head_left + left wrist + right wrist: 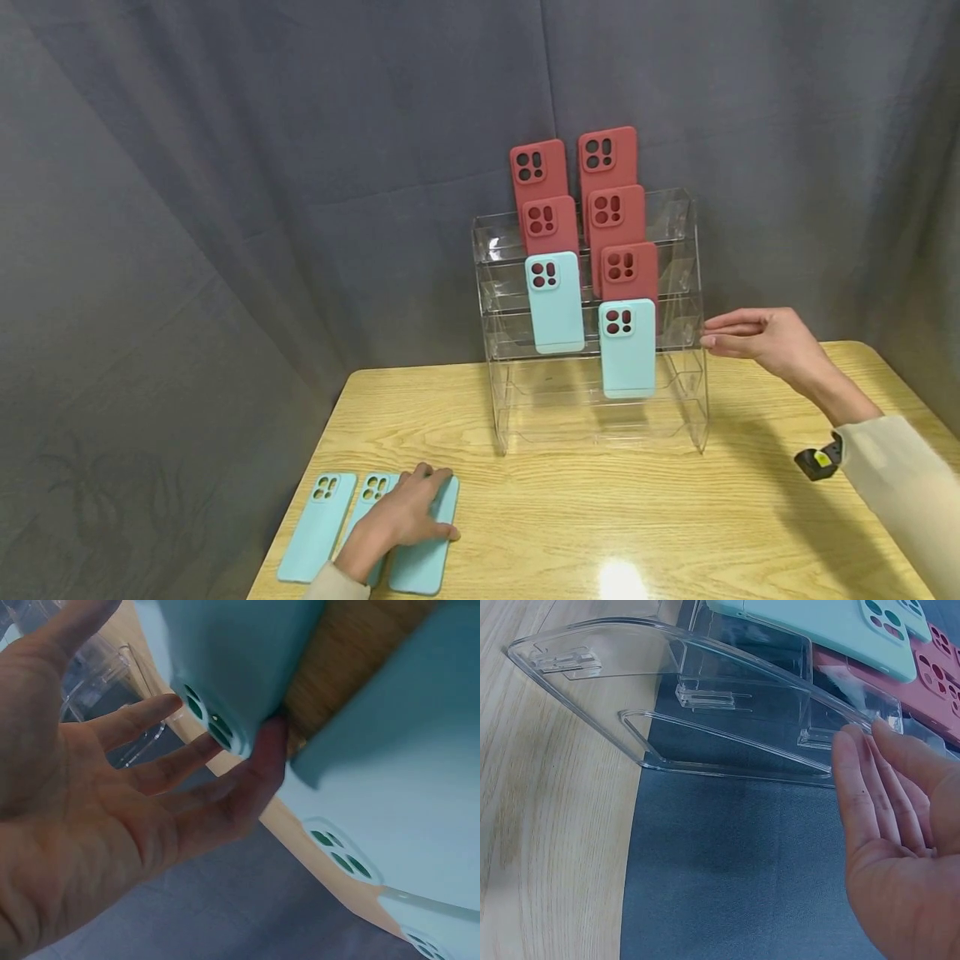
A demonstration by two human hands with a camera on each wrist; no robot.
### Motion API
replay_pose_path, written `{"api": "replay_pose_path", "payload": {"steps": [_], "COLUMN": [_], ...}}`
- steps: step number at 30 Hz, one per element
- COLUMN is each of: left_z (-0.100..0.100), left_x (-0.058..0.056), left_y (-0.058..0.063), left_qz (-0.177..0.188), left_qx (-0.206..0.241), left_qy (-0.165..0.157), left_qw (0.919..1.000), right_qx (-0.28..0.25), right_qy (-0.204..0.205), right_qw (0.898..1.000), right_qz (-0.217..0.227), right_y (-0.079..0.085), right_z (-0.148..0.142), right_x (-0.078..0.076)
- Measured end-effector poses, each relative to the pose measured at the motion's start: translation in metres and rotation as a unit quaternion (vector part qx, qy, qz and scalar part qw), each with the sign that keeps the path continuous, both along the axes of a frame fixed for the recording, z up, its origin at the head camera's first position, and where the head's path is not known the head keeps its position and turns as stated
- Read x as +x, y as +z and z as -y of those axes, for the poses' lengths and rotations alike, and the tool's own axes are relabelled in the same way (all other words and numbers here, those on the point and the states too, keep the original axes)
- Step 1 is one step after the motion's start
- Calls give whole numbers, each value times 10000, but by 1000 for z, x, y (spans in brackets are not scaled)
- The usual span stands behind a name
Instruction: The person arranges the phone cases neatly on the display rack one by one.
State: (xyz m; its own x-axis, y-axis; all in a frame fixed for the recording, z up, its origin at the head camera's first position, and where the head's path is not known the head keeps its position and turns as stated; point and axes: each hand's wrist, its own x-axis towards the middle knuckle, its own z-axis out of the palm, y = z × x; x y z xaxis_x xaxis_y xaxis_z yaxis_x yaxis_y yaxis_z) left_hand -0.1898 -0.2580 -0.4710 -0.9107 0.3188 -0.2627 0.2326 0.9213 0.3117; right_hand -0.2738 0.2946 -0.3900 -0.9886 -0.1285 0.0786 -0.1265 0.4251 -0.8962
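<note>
Over a light blue phone case (422, 567) lying flat on the table is my left hand (405, 512). Its fingers are spread across the upper end, with the thumb by the right edge. In the left wrist view this case (225, 645) has fingertips near its camera cutouts, one finger touching its edge. My right hand (772, 346) pinches the side edge of a clear tiered display rack (555, 400) between thumb and fingertips. In the rack stand red phone cases (628, 279) on the upper tiers, plus two light blue ones: a left case (555, 312) and a lower right case (628, 358).
Left of the touched case lie two more light blue cases, one at the far left (315, 533) and a middle one (377, 483) partly under my left hand. A grey curtain (375, 167) hangs behind the wooden table (585, 517).
</note>
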Motion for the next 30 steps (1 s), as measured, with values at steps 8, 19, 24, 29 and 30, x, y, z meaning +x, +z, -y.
{"api": "replay_pose_path", "payload": {"steps": [8, 19, 24, 29, 30], "left_z": [-9, -39, -65, -91, -95], "left_x": [-1, -3, -6, -11, -12], "left_y": [3, 18, 38, 60, 64], "left_qz": [52, -593, -1074, -1567, -1668], "left_qx": [-78, 509, 826, 1142, 1183], "left_qy": [-24, -92, -41, 41, 67], "left_qw": [10000, 9969, 9908, 9810, 9789], "right_qx": [-46, -177, -168, -70, -60], "right_qy": [2, -14, -45, -127, -129], "right_qw": [10000, 9998, 9998, 9999, 9999], "right_qz": [-69, -5, -1, 40, 46], "right_y": [-2, -3, -4, -3, -3], "right_z": [0, 1, 1, 2, 2], "right_x": [0, -3, -3, -2, -2]}}
